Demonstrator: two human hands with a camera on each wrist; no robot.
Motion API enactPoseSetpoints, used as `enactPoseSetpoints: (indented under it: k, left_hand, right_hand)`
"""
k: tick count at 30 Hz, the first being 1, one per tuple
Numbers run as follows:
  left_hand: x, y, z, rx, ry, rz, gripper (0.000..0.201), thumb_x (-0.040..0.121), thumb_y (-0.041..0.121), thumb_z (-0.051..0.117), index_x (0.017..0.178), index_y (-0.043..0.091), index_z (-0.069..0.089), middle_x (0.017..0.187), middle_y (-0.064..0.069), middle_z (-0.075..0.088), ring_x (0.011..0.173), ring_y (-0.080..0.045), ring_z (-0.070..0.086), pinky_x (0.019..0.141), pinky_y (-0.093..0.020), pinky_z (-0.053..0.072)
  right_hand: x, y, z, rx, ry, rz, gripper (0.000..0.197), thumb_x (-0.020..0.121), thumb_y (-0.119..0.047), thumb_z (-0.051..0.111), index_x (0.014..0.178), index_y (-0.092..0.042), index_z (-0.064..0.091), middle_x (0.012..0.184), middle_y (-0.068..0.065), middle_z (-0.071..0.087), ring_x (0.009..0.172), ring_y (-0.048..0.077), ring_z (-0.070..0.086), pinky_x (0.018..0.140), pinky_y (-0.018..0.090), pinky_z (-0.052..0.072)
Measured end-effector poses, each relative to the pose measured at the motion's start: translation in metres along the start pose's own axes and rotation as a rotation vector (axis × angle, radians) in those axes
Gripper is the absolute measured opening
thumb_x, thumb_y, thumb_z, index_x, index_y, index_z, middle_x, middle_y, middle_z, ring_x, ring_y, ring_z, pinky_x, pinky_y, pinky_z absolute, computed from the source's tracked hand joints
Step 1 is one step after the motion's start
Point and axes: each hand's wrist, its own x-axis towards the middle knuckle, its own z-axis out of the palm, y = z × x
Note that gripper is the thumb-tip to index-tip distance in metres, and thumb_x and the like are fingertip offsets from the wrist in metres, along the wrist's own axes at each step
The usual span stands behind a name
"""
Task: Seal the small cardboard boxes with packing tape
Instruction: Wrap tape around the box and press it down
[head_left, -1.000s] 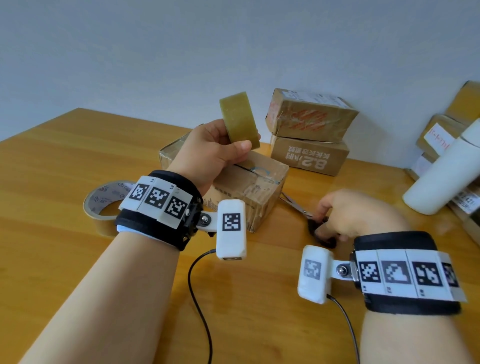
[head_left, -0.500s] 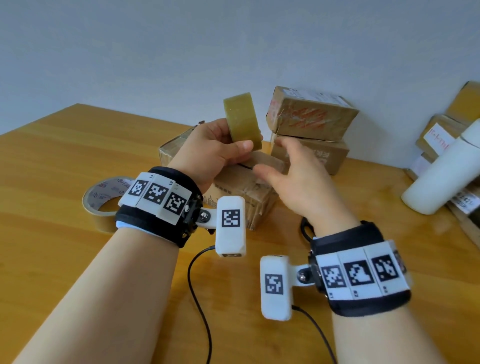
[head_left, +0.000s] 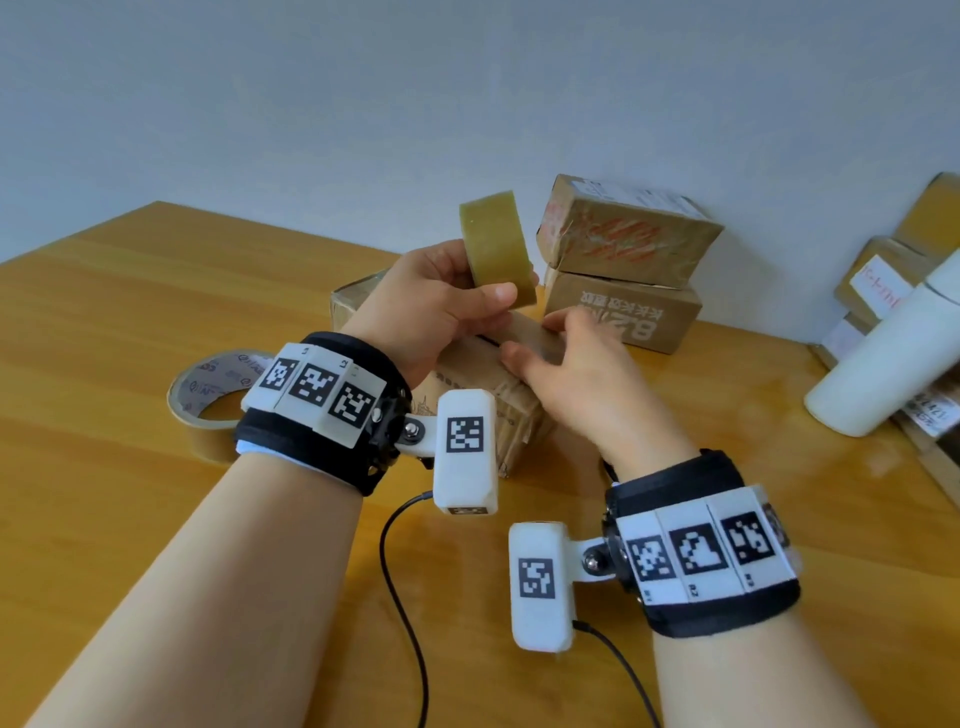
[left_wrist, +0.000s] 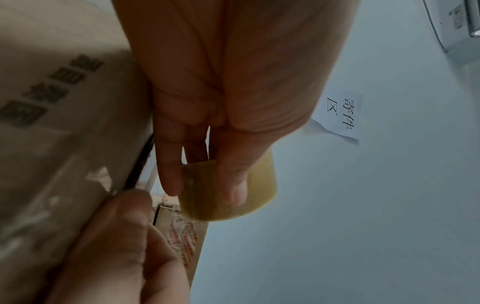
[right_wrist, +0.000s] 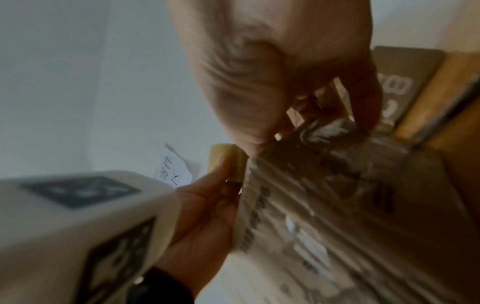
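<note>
My left hand (head_left: 467, 296) holds a yellowish roll of packing tape (head_left: 496, 249) upright above a small cardboard box (head_left: 519, 415) on the wooden table (head_left: 130, 519). In the left wrist view the thumb and fingers pinch the tape roll (left_wrist: 233, 197) by its rim, right beside the box (left_wrist: 64, 144). My right hand (head_left: 537, 343) grips the top edge of the box, thumb on the near side and fingers on the far side. The right wrist view is blurred but shows that same grip on the box (right_wrist: 324, 195), with the tape roll (right_wrist: 223, 158) just behind.
A second, brown tape roll (head_left: 208, 395) lies flat on the table to the left. Two sealed boxes (head_left: 623, 260) are stacked behind against the wall. A white bottle (head_left: 883, 364) and more boxes (head_left: 883, 270) sit at the right. Cables (head_left: 405, 597) trail across the near table.
My right hand left the scissors on the table, swung up and left, and took hold of the box top. The left hand kept the tape roll raised.
</note>
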Motion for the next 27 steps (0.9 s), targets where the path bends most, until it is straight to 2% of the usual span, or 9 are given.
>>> enactPoseSetpoints:
  k: [3, 6, 9, 10, 12, 14, 18, 23, 27]
  left_hand:
    - [0.000, 0.003, -0.002, -0.084, -0.011, -0.011, 0.028, 0.093, -0.004, 0.058, 0.119, 0.001, 0.064, 0.116, -0.015, 0.071, 0.110, -0.026, 0.069, 0.097, -0.041, 0.055]
    - [0.000, 0.007, -0.003, -0.224, -0.057, -0.040, 0.034, 0.094, 0.005, 0.055, 0.127, -0.003, 0.059, 0.125, -0.020, 0.066, 0.116, -0.031, 0.065, 0.093, -0.040, 0.056]
    - [0.000, 0.009, -0.002, -0.325, -0.071, -0.060, 0.041, 0.098, 0.011, 0.050, 0.135, -0.006, 0.052, 0.133, -0.023, 0.060, 0.122, -0.035, 0.061, 0.095, -0.043, 0.055]
    - [0.000, 0.009, -0.001, -0.333, -0.080, -0.061, 0.040, 0.100, 0.011, 0.047, 0.136, -0.007, 0.050, 0.134, -0.024, 0.059, 0.123, -0.036, 0.060, 0.097, -0.044, 0.054]
    - [0.000, 0.010, 0.000, -0.321, -0.109, -0.060, 0.039, 0.101, 0.010, 0.045, 0.136, -0.007, 0.050, 0.136, -0.025, 0.057, 0.124, -0.037, 0.058, 0.099, -0.046, 0.053]
    - [0.000, 0.010, 0.002, -0.297, -0.143, -0.051, 0.035, 0.101, 0.008, 0.044, 0.132, -0.006, 0.052, 0.134, -0.024, 0.059, 0.124, -0.035, 0.059, 0.098, -0.045, 0.053]
    - [0.000, 0.010, 0.006, -0.256, -0.183, -0.019, 0.035, 0.101, 0.004, 0.042, 0.134, -0.005, 0.051, 0.134, -0.023, 0.059, 0.123, -0.032, 0.060, 0.098, -0.044, 0.053]
    - [-0.004, 0.012, 0.011, -0.206, -0.193, 0.017, 0.034, 0.102, 0.007, 0.043, 0.132, -0.007, 0.052, 0.132, -0.024, 0.060, 0.125, -0.035, 0.059, 0.098, -0.044, 0.053]
    - [-0.007, 0.016, 0.017, -0.167, -0.209, 0.032, 0.049, 0.102, 0.022, 0.044, 0.136, -0.012, 0.045, 0.138, -0.030, 0.052, 0.129, -0.039, 0.053, 0.104, -0.049, 0.049]
  right_hand:
    - [-0.001, -0.002, -0.002, 0.019, 0.030, -0.040, 0.052, 0.099, -0.051, 0.057, 0.143, -0.025, 0.046, 0.144, 0.003, 0.046, 0.112, 0.015, 0.050, 0.086, 0.026, 0.041]
    - [-0.006, -0.005, -0.013, 0.192, 0.151, -0.122, 0.035, 0.103, -0.042, 0.055, 0.135, -0.028, 0.058, 0.132, -0.005, 0.058, 0.106, 0.006, 0.056, 0.078, 0.020, 0.046]
    - [-0.013, -0.013, -0.022, 0.317, 0.224, -0.172, 0.033, 0.104, -0.041, 0.052, 0.114, -0.017, 0.073, 0.099, 0.001, 0.072, 0.089, 0.014, 0.065, 0.074, 0.038, 0.054]
    - [-0.014, -0.016, -0.024, 0.336, 0.224, -0.176, 0.040, 0.103, -0.043, 0.053, 0.108, -0.010, 0.075, 0.097, 0.011, 0.073, 0.090, 0.023, 0.066, 0.078, 0.047, 0.054]
    - [-0.017, -0.018, -0.025, 0.393, 0.219, -0.163, 0.045, 0.101, -0.044, 0.057, 0.100, -0.003, 0.075, 0.103, 0.020, 0.072, 0.098, 0.032, 0.065, 0.088, 0.052, 0.053]
    - [-0.016, -0.019, -0.024, 0.464, 0.215, -0.154, 0.032, 0.097, -0.039, 0.066, 0.091, -0.011, 0.079, 0.099, 0.016, 0.075, 0.097, 0.029, 0.068, 0.091, 0.050, 0.055]
    - [-0.012, -0.013, -0.025, 0.537, 0.226, -0.124, 0.008, 0.089, -0.031, 0.078, 0.081, -0.028, 0.079, 0.086, -0.007, 0.078, 0.093, 0.010, 0.071, 0.094, 0.038, 0.056]
    - [-0.010, -0.010, -0.026, 0.557, 0.233, -0.122, 0.008, 0.083, -0.033, 0.083, 0.082, -0.026, 0.079, 0.083, -0.010, 0.078, 0.090, 0.009, 0.072, 0.089, 0.035, 0.057]
    - [-0.008, -0.009, -0.026, 0.560, 0.265, -0.103, 0.013, 0.079, -0.034, 0.086, 0.076, -0.024, 0.077, 0.079, -0.006, 0.076, 0.088, 0.012, 0.071, 0.081, 0.032, 0.055]
